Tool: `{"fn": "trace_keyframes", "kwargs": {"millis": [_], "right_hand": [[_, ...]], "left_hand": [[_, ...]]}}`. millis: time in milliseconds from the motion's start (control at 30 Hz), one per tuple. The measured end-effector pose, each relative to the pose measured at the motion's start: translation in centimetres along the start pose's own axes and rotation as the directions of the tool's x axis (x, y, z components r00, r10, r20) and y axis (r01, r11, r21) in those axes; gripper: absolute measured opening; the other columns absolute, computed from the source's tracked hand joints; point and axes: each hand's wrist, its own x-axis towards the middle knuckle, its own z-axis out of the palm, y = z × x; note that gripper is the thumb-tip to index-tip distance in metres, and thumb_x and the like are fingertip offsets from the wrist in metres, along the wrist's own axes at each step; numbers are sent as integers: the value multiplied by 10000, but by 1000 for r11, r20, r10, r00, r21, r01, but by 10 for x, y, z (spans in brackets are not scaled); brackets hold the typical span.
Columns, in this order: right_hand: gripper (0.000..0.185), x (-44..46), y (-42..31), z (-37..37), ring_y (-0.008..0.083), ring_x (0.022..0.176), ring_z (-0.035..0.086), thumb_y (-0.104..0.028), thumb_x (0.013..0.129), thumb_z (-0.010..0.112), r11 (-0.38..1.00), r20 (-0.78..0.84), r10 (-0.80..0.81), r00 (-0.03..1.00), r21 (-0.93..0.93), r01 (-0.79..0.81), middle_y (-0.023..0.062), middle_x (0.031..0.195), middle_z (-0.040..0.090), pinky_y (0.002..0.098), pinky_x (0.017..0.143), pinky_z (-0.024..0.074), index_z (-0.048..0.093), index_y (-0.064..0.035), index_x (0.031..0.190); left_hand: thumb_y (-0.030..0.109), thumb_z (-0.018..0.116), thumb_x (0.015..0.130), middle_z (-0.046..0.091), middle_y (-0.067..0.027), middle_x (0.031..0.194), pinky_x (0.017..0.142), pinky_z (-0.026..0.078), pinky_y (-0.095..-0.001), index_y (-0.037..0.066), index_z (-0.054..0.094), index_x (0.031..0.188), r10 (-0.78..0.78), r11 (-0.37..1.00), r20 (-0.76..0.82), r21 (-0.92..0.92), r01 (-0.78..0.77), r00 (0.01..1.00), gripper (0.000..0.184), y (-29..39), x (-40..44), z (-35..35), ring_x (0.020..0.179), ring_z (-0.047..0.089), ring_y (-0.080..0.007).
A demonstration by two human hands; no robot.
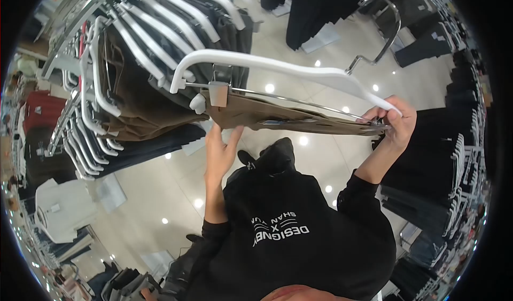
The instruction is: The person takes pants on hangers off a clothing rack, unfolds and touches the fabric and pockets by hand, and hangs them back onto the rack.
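Note:
A white hanger [267, 60] with a metal hook hangs in the air in front of me, holding brown trousers [304, 120] by clips on a metal bar. My right hand [399, 122] is closed around the hanger's right end, by the clip and the trousers' edge. At the other end, my left hand [220, 149] reaches up to the lower edge of the trousers, thumb and fingers apart. Its fingertips are partly hidden by the cloth. Just above them is the left clip [218, 94], with a small white piece [197, 104] beside it.
A rail [80, 26] on my left carries several trousers on white hangers, close to the held hanger. Dark trousers [419, 159] hang on my right, and more black garments [326, 7] hang ahead. A white top [64, 210] is at lower left. The tiled floor [315, 165] reflects lights.

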Motion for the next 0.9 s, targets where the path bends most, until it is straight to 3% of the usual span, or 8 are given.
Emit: {"fn": "trace_keyframes", "kwargs": {"millis": [167, 300, 433, 533, 600, 667, 767, 900], "right_hand": [[376, 1, -12, -37, 292, 734, 728, -310, 1040, 585, 998, -137, 50, 989, 46, -44, 242, 809, 709, 345, 676, 586, 575, 36, 895], [329, 13, -13, -55, 221, 764, 719, -294, 1061, 549, 986, -253, 168, 953, 17, -169, 186, 815, 705, 284, 691, 548, 575, -6, 904], [300, 21, 16, -85, 281, 837, 765, -253, 1048, 580, 957, -321, 281, 904, 165, -239, 148, 814, 705, 301, 717, 584, 637, 17, 930], [293, 28, 36, -111, 286, 861, 774, -271, 1035, 607, 936, -338, 346, 875, 185, -299, 152, 851, 735, 297, 710, 600, 657, -4, 926], [296, 31, 53, -127, 285, 869, 774, -285, 1029, 619, 911, -296, 396, 869, 247, -331, 154, 862, 744, 292, 712, 601, 662, -11, 923], [321, 35, 58, -136, 229, 858, 764, -317, 1044, 600, 893, -281, 439, 854, 242, -380, 121, 845, 731, 261, 733, 593, 649, -29, 911], [326, 37, 66, -159, 234, 871, 764, -319, 1042, 606, 874, -264, 476, 839, 248, -418, 122, 851, 735, 283, 750, 595, 656, -28, 904], [333, 32, 88, -195, 239, 878, 762, -325, 1037, 618, 857, -292, 511, 809, 247, -452, 117, 853, 736, 298, 764, 594, 668, -26, 900]], "left_hand": [[103, 629, 991, 715, -248, 928, 785, 511, -397, -64, 649, 1133, -137, 991, 69, 14, 136, 988, 220, -21, 19, 48, 844, 708, -328], [205, 551, 1065, 677, -240, 815, 699, 472, -388, -80, 641, 1115, -121, 990, -45, -72, 117, 992, 303, -27, 22, 83, 665, 511, -258], [192, 463, 1092, 712, -183, 832, 764, 501, -362, -84, 653, 1095, -192, 975, -48, -122, 185, 980, 335, -25, 23, 108, 740, 613, -220], [174, 563, 1042, 743, -138, 924, 828, 521, -331, -70, 665, 1114, -171, 921, 7, -353, 162, 985, 274, -3, 32, 125, 842, 671, -184], [168, 653, 982, 743, -118, 984, 850, 530, -327, -61, 663, 1142, -184, 952, 320, -179, 250, 929, 280, 17, 39, 122, 887, 675, -174], [174, 813, 864, 733, -112, 1074, 873, 541, -332, -51, 651, 1185, -316, 910, 601, -27, 413, 735, 425, 28, 52, 122, 968, 672, -159], [140, 820, 856, 732, -104, 1058, 873, 541, -331, -51, 664, 1169, -229, 855, 608, -247, 456, 760, 398, 21, 50, 148, 965, 674, -158], [109, 835, 839, 731, -98, 1059, 879, 539, -324, -53, 666, 1170, -242, 841, 634, -241, 485, 735, 406, 42, 52, 169, 967, 672, -149]]}}
